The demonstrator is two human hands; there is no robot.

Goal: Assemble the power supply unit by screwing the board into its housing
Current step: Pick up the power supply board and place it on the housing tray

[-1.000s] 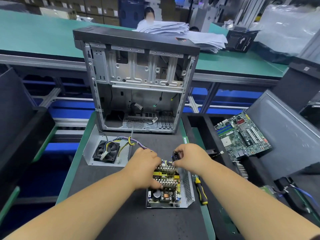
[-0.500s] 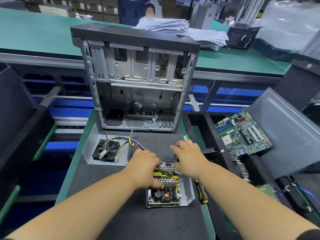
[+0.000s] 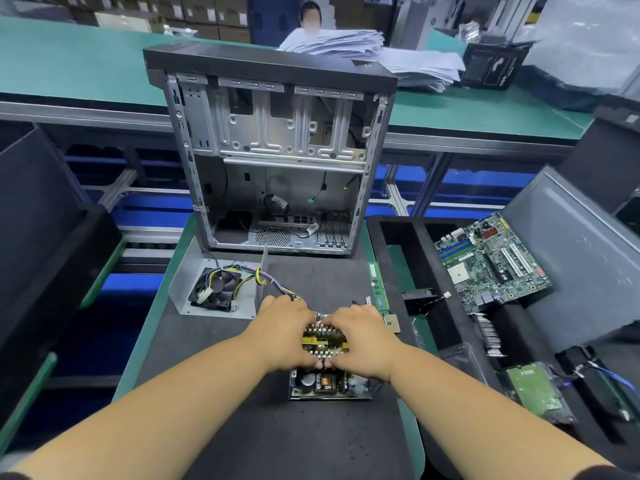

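Resting on dark surface [image 3: 214, 344] just before open computer case [image 3: 273, 150], board [image 3: 323, 341] is clasped by left hand [image 3: 287, 329] and right hand [image 3: 362, 337], each grip curled over heatsinks. Fan cover [image 3: 214, 289] lies left of board.

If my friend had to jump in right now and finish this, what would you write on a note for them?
Left hand and right hand: both lie on the board, fingers curled over its metal fins, thumbs meeting at the near side.
The board sits in its open metal housing on the black mat. The cover with the fan lies to the left, joined to the board by wires.
Done: board placed in the housing.
Left: no screws or screwdriver can be seen now, so find them, screw the board down, then fit the cover.
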